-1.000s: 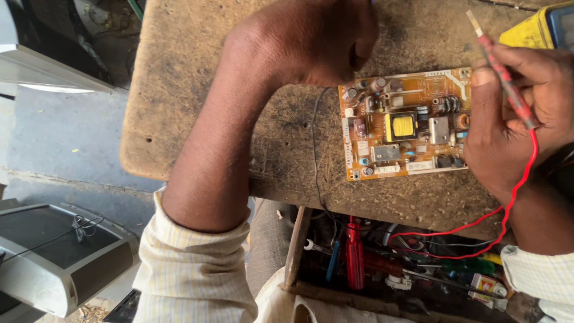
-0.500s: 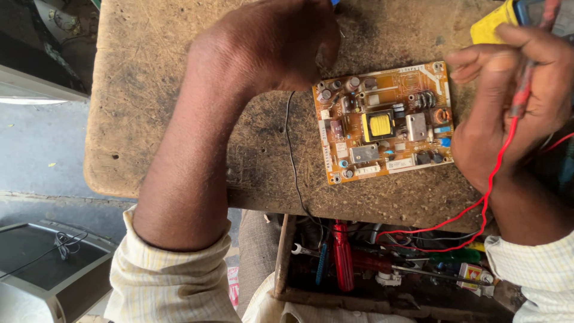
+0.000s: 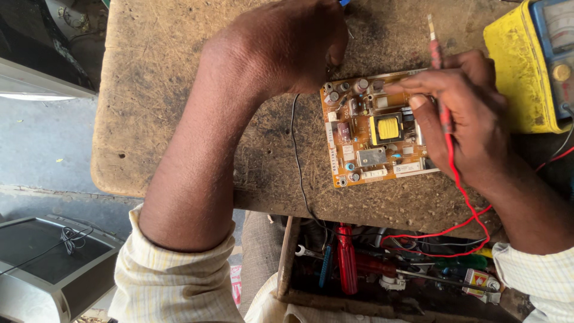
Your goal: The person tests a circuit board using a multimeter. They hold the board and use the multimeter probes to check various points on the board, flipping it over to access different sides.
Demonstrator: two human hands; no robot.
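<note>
Cream striped sleeves (image 3: 179, 281) nearest the camera, both forearms reaching out over the counter (image 3: 155, 119). Below the right wrist, an open wooden drawer (image 3: 287, 269) of tools: red-handled screwdriver (image 3: 345, 260), blue-handled one (image 3: 324, 266), loops of red lead (image 3: 460, 239). Between the hands lies an orange circuit board (image 3: 359, 155), flat on the counter, yellow transformer (image 3: 387, 127) at its middle. Right hand (image 3: 460, 119) rests over the board's right part, fingers pinched shut on a red test probe (image 3: 439, 90), tip pointing away past the board's far edge. Left hand (image 3: 287, 48) curled closed at the board's far-left corner, something blue at its fingertips, mostly hidden, cannot tell what. Thin black wire (image 3: 297, 161) runs from under it toward the drawer. Beyond the right hand, yellow multimeter (image 3: 520, 72). Left of the left arm, grey box (image 3: 48, 269) on the floor.
</note>
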